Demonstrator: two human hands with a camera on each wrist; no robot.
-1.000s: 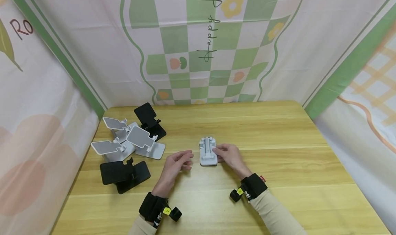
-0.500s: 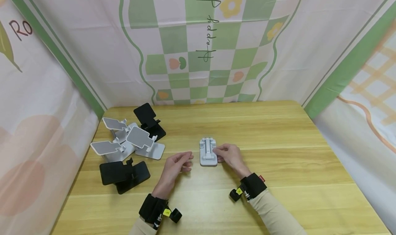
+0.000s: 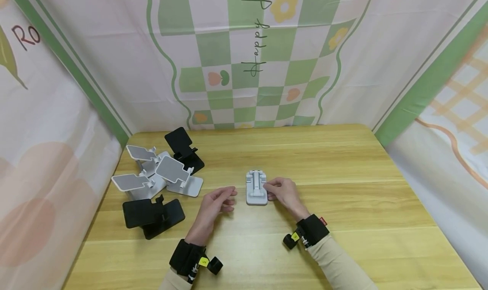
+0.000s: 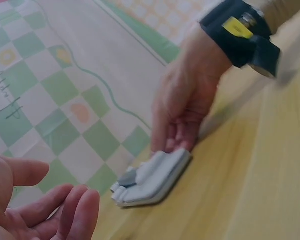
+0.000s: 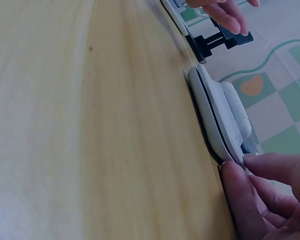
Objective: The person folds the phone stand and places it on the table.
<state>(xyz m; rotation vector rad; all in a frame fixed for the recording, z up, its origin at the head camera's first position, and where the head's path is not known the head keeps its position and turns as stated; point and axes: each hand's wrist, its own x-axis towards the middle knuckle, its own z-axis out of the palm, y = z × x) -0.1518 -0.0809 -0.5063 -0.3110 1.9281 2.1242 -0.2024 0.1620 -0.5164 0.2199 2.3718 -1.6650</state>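
A folded white phone stand (image 3: 256, 195) lies flat on the wooden table. My right hand (image 3: 284, 193) pinches its right edge; in the right wrist view the thumb (image 5: 270, 165) is on the upper side and a finger is at the lower edge. To the left of the stand, my left hand (image 3: 216, 202) hovers with fingers loosely bent, holding nothing. A gap separates its fingertips from the stand. In the left wrist view, the folded stand (image 4: 155, 180) sits beyond the left fingers (image 4: 85, 212).
Several unfolded phone stands cluster on the left side of the table: a white one (image 3: 173, 170) in front, other white ones behind it, a black one (image 3: 142, 213) nearer me and another black one (image 3: 179, 141) farther back. Patterned cloth (image 3: 244, 95) hangs behind the table.
My left hand has drifted very slightly left, away from the folded stand. The right hand and the stand hold practically the same place.
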